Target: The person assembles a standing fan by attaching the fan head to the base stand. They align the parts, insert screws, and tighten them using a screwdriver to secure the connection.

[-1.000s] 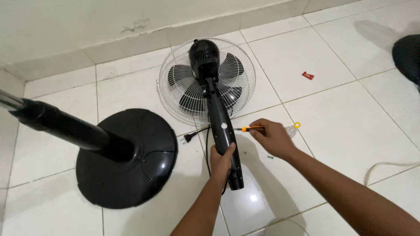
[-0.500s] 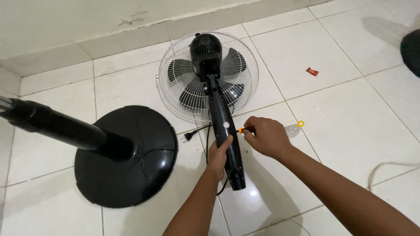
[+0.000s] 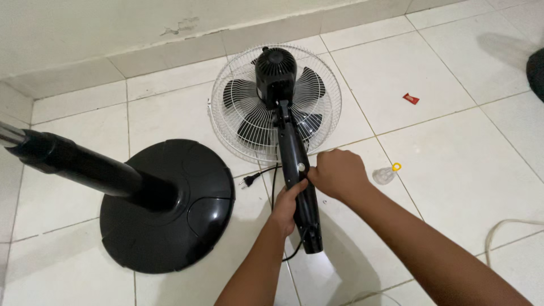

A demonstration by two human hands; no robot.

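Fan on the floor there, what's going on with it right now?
A person has a black standing fan's neck lying on the white tiled floor, its grille head face down. The left hand grips the neck; the right hand is closed into a fist against its side, and whatever it holds is hidden. The round black base with its pole stands apart at the left. A small clear cap lies nearby.

The fan head lies face down on the floor, near the wall. Its neck runs from it toward the person. The left hand grips the neck; the right hand touches it from the right. The base sits left of the neck, its pole reaching left. The plug lies between base and neck. A wrapper lies right of the fan head, well apart.
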